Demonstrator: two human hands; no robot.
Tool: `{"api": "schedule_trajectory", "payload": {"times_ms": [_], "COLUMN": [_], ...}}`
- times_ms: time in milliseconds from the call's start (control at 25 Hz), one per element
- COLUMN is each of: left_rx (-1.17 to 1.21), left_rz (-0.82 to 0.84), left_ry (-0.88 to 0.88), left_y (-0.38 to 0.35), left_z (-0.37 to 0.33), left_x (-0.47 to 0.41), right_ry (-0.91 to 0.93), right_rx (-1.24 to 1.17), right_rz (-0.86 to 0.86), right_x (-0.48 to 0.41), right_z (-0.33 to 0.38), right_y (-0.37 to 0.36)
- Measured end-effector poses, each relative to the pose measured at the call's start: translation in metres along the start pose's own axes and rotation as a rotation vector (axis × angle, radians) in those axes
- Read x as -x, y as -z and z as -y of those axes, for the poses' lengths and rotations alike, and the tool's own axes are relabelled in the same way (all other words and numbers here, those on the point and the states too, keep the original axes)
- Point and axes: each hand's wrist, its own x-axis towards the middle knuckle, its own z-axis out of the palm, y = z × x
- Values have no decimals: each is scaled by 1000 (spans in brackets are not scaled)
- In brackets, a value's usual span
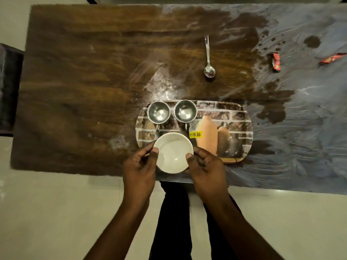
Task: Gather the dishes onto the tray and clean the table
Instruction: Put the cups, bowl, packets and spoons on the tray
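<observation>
Together, left grip [139, 168] and right grip [206, 171] held the white bowl [173, 153] from both sides, thumbs on its rim, over the tray [235, 117].

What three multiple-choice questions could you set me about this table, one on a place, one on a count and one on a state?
1. Where does the spoon lie, seen from the tray?
A. On the tray
B. On the table, beyond the tray's far edge
C. In a sink

2. How many steel cups stand on the tray?
A. One
B. Two
C. Four

3. How is the white bowl held?
A. Between the left hand and the right hand
B. By one hand alone
C. By nothing; it stands untouched

Answers:
1 B: the spoon lies on bare wood past the tray.
2 B: two cups stand side by side at the tray's far left.
3 A: the fingers of both hands curl round the bowl's sides, thumbs at its rim.
</observation>
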Motion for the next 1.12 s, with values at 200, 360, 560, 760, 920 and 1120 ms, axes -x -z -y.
{"api": "schedule_trajectory", "payload": {"times_ms": [200,360,560,760,920,1120], "left_rx": [55,67,51,18,19,-62], "left_rz": [-4,19,34,22,8,-191], "left_ry": [35,31,33,31,66,-150], "left_y": [-3,-10,-13,-12,-10,-7], "left_z": [15,19,25,29,25,-9], "left_x": [-26,-35,-41,-48,-47,-38], "right_ry": [-7,-3,-9,-21,-24,-18], "right_rx": [-3,-17,-21,-20,-29,-57], "right_rz": [-63,-47,-71,-84,-44,-105], "right_x": [-19,-27,-34,-36,-38,-42], "right_z": [-14,-16,-25,-29,-27,-15], "right_y": [-16,-17,-19,-20,-17,7]}}
